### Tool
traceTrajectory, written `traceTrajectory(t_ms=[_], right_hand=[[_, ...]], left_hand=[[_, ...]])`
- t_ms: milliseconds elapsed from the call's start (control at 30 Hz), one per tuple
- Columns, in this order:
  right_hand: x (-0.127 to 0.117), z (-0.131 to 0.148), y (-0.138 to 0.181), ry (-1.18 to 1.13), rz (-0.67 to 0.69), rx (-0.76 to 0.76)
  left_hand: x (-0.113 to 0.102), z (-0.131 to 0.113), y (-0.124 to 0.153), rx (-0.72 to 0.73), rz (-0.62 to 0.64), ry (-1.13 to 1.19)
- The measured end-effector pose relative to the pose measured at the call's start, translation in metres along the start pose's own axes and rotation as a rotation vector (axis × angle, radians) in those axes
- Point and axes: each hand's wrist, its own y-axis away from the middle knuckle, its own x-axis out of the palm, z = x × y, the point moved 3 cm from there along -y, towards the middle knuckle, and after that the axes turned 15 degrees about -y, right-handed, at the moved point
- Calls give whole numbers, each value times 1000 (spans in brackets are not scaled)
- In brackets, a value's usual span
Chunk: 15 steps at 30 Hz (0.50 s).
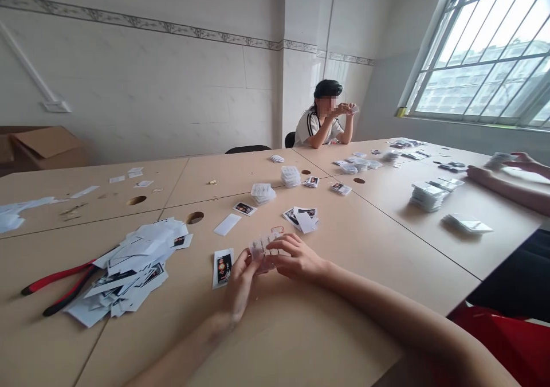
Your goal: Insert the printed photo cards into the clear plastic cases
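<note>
My left hand (pixel 241 281) grips a small clear plastic case (pixel 259 248) by its left side, just above the table. Over the case's right part curl the fingers of my right hand (pixel 298 258), hiding some of it. Dark marks and small compartments show through the plastic. Close by on the left lies a printed card (pixel 222 268) with a dark picture. Beyond my hands is a small pile of cards and paper slips (pixel 303 219), and a blank white slip (pixel 227 224) lies farther left.
Red-handled pliers (pixel 64 281) lie partly under a heap of paper slips (pixel 133 261). Stacked clear cases (pixel 291 176) stand farther back, with more stacks (pixel 427 196) to the right. A person (pixel 320 117) sits across the table; another person's hands (pixel 494 172) are at right.
</note>
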Motion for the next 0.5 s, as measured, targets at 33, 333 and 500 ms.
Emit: traceTrajectory(t_ms=[33, 333, 500], right_hand=[[0, 0, 1, -18, -34, 17], [3, -13, 9, -167, -192, 263], [9, -17, 11, -276, -134, 384]], left_hand=[[-1, 0, 1, 11, -15, -11], [-4, -2, 4, 48, -77, -177], [-2, -3, 4, 81, -62, -175]])
